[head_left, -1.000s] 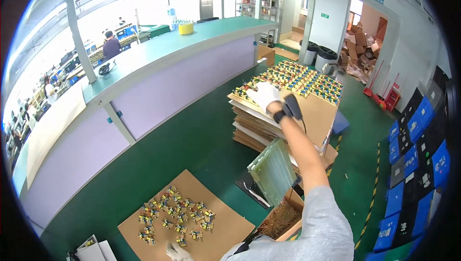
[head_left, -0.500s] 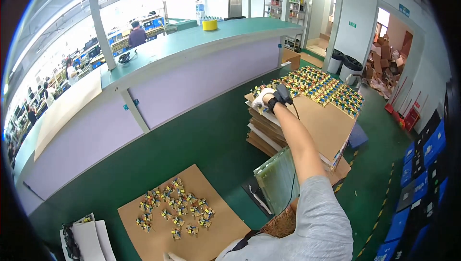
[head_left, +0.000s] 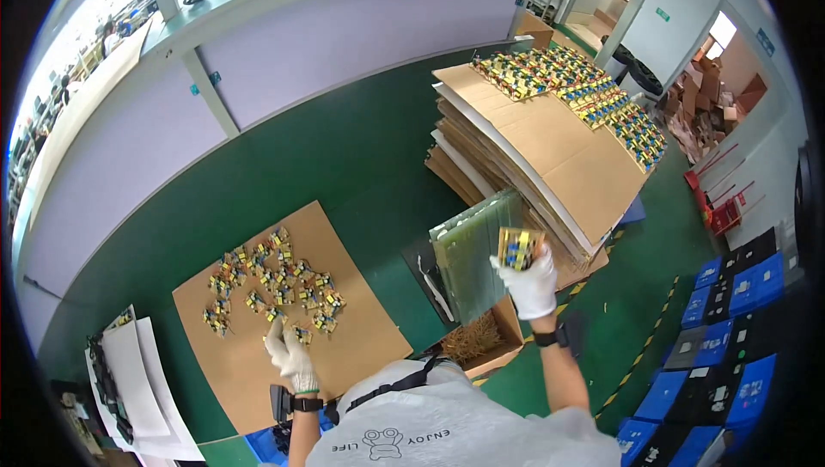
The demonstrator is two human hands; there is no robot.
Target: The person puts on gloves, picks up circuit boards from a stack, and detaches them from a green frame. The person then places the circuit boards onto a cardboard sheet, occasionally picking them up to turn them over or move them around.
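Near the lilac partition (head_left: 369, 42), cardboard (head_left: 369, 334) bears circuit boards (head_left: 279, 274); the left hand (head_left: 290, 355) reaches them, grip unclear; the right hand (head_left: 530, 286) clamps another board (head_left: 518, 249).

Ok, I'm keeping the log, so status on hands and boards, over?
Right hand: holding at least one circuit board. Left hand: by loose boards on cardboard sheet, contact unclear. Neither hand visibly blocked.

Can pass low over the right part of the floor cardboard (head_left: 365, 340); meets clustered circuit boards (head_left: 282, 275) farther left. Can cross the green floor (head_left: 369, 149) toward the cardboard stack (head_left: 567, 156), bare along its near half, crowded by board rows (head_left: 591, 102) farther back. Between the two, runs up against standing glassy panels (head_left: 473, 261) and an open carton (head_left: 509, 321).
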